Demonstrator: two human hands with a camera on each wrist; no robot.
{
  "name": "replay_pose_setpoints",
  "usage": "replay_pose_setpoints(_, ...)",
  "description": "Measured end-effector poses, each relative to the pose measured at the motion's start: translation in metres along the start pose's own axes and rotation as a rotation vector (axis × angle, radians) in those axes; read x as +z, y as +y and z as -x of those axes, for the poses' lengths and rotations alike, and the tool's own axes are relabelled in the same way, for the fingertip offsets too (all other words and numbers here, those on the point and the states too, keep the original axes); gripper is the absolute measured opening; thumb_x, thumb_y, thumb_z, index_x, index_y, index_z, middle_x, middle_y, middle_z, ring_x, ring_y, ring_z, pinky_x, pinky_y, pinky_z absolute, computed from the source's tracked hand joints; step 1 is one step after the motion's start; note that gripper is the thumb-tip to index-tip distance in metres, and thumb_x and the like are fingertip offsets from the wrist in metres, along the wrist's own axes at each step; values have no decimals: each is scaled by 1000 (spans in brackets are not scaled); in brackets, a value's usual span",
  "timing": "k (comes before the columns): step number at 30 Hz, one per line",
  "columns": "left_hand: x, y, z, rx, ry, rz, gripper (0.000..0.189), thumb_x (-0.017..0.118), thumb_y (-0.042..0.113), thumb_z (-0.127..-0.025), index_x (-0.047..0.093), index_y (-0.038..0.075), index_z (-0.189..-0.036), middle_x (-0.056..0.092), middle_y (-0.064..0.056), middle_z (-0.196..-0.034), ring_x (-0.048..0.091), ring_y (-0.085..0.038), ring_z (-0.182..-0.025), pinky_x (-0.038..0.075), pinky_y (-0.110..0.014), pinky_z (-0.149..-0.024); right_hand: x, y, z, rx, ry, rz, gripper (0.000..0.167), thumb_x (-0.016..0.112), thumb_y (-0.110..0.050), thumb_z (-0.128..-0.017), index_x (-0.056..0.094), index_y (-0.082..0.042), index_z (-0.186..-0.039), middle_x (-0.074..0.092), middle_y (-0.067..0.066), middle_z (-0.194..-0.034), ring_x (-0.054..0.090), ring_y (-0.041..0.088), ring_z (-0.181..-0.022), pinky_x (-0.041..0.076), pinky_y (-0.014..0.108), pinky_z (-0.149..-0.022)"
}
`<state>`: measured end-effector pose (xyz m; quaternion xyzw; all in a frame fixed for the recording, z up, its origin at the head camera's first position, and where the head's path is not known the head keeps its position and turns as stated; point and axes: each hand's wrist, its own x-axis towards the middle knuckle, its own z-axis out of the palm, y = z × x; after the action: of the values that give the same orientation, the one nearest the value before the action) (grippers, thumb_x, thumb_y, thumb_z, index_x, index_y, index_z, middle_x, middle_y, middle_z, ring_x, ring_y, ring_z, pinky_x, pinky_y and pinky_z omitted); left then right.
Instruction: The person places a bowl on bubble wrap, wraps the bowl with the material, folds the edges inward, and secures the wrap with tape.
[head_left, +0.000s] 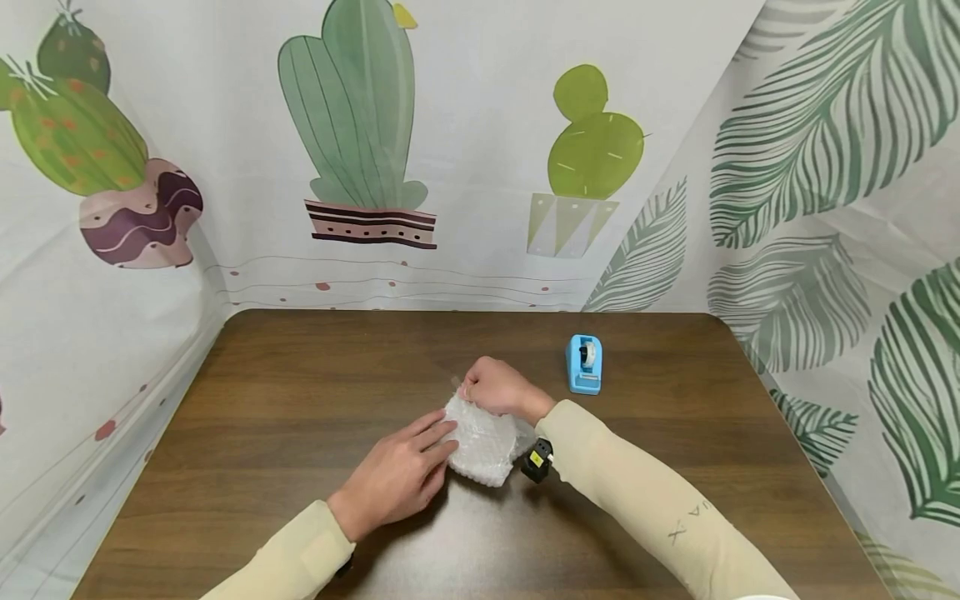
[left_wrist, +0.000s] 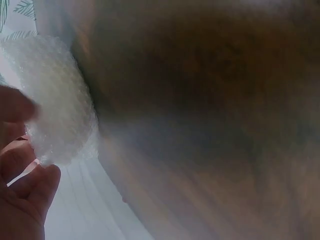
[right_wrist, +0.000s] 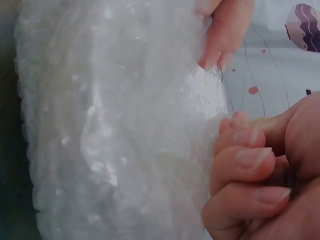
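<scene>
A bundle of bubble wrap [head_left: 482,442] lies on the table between my hands; what it may hold inside is hidden. My left hand [head_left: 401,471] rests against its left side, fingers extended, fingertips on the wrap. In the left wrist view, the wrap [left_wrist: 60,100] shows beyond the fingers and thumb. Across the bundle's far edge reaches my right hand [head_left: 498,387], its curled fingers pinching the wrap there. A small clear bit sticks out past those fingertips. In the right wrist view, the curled right hand [right_wrist: 260,180] is against the wrap's edge [right_wrist: 115,140].
A blue tape dispenser [head_left: 584,367] with a roll in it stands beyond my right forearm. The brown wooden table [head_left: 315,367] has rounded far corners. Printed cloth [head_left: 480,167] with cactus and leaf patterns hangs behind and beside it.
</scene>
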<state>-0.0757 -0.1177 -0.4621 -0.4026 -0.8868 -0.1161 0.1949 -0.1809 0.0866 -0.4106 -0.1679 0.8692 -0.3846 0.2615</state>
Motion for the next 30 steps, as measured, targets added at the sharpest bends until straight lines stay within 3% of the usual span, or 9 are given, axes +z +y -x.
replay_pose_setpoints(5, 2, 2, -4, -144, 48, 184, 11, 72, 17, -97, 80, 12, -102, 75, -8, -126, 68, -28, -127, 56, -39, -105, 3, -2, 1, -6, 62, 165, 55, 58, -16, -105, 37, -19, -54, 29, -6, -49, 26, 10, -43, 29, 27, -48)
replay_pose_setpoints(9, 6, -1, -12, -203, 124, 228, 3, 77, 12, -93, 75, 10, -92, 75, -8, -116, 71, -24, -112, 59, -38, -95, 5, -2, 1, -22, 70, 226, 57, 58, -18, -105, 34, -21, -54, 25, -6, -50, 22, 10, -45, 26, 29, -50)
replay_pose_setpoints(12, 9, -4, -20, -257, 142, 231, 11, 80, 9, -90, 73, 7, -99, 72, -7, -113, 70, -23, -104, 59, -37, -88, 6, -3, 2, -25, 47, 223, 56, 57, -17, -106, 33, -21, -56, 25, -6, -51, 21, 10, -46, 26, 29, -50)
replay_pose_setpoints(15, 10, -7, -27, -309, 93, 233, 25, 78, 10, -93, 72, 4, -116, 67, -9, -117, 66, -26, -105, 57, -39, -88, 5, -3, 2, -22, 29, 216, 53, 52, -12, -105, 33, -21, -57, 25, -6, -51, 20, 10, -47, 26, 30, -51)
replay_pose_setpoints(20, 13, -9, -36, -390, -49, 236, 46, 68, 16, -100, 61, 0, -142, 65, -16, -128, 64, -35, -113, 55, -46, -96, 4, -4, 2, -29, 1, 230, 50, 47, -8, -104, 33, -21, -58, 25, -6, -51, 20, 10, -47, 27, 29, -52)
replay_pose_setpoints(25, 16, -9, -39, -444, -139, 252, 49, 60, 18, -103, 55, -5, -146, 68, -19, -127, 64, -39, -112, 53, -48, -100, 4, -4, 2, -45, 19, 285, 51, 50, -8, -103, 33, -21, -56, 25, -7, -51, 22, 10, -47, 26, 28, -52)
replay_pose_setpoints(30, 19, -9, -42, -432, -137, 244, 46, 61, 13, -100, 58, -9, -141, 70, -19, -117, 66, -38, -105, 53, -47, -96, 3, -5, 4, -37, 78, 352, 51, 54, -6, -98, 33, -20, -54, 25, -8, -49, 25, 9, -45, 25, 26, -49)
